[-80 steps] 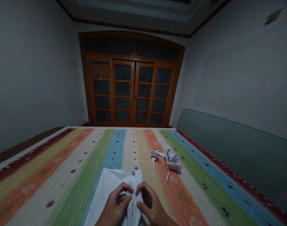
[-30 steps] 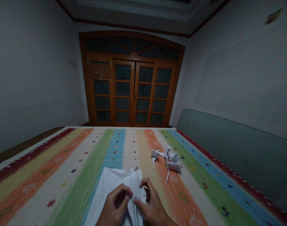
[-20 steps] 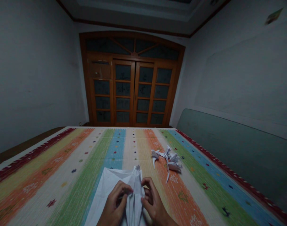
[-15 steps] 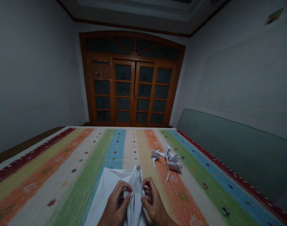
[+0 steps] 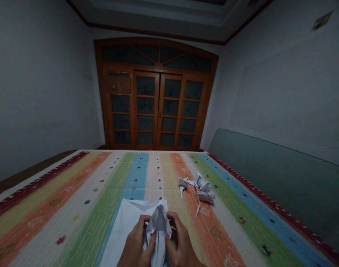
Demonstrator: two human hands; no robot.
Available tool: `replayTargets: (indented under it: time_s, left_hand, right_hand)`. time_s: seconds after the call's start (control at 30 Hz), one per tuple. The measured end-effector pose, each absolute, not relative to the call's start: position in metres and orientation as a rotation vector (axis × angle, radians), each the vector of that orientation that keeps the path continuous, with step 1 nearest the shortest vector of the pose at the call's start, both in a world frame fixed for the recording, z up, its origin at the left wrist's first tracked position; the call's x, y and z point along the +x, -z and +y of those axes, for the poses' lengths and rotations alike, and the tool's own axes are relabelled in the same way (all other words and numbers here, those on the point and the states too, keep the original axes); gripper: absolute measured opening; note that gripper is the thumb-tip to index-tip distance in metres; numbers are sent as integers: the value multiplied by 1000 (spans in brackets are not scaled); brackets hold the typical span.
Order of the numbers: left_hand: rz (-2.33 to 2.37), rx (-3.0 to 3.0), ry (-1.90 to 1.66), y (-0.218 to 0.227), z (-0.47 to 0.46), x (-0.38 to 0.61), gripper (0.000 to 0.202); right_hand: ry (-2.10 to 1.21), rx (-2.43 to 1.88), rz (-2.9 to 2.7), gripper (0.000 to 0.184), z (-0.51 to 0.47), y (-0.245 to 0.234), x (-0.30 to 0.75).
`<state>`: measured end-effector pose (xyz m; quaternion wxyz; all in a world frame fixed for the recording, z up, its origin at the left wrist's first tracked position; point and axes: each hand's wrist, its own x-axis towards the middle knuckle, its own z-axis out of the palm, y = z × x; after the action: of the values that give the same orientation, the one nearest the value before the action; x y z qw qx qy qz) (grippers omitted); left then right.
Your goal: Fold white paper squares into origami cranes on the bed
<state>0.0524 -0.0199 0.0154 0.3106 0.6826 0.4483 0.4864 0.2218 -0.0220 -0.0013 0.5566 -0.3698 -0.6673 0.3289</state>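
At the bottom centre, my left hand [image 5: 136, 246] and my right hand [image 5: 182, 246] both pinch a folded white paper piece [image 5: 158, 226], held upright between them with its point up. Fingers of both hands are closed on its sides. Beneath the hands lies a flat white paper sheet [image 5: 125, 226] on the striped mat [image 5: 75, 207]. A small heap of finished white folded paper figures [image 5: 198, 187] lies on the mat to the right, just beyond my right hand.
The mat has coloured stripes and runs away from me towards a wooden double door [image 5: 157, 109]. A green padded panel [image 5: 269, 181] lines the right edge along the wall. A dark wooden floor edge [image 5: 25, 172] shows on the left.
The folded piece was lying flat on the sheet under my fingertips; it now stands raised and narrower between both hands. The hands have closed in on its sides. The heap has not moved.
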Motion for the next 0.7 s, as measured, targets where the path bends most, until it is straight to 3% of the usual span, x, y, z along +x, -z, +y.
replayTargets:
  time_s: [0.13,0.27,0.4,0.7]
  left_hand:
    - [1131,1940,-1318,-13,-16,47,16]
    - [1139,2024,-1352,-3,-16,45,11]
    - [1048,2060,-1380,7,-16,46,20]
    - [1032,1939,-1547,15,-14,49,20]
  right_hand:
    - [-578,-924,-1666,31,-19,2,223]
    - [-546,-961,-1731,35,-17,6,224]
    - [-553,-983,-1778,39,-18,10,227]
    - [-304,-904,-1828,46,-22,22,232]
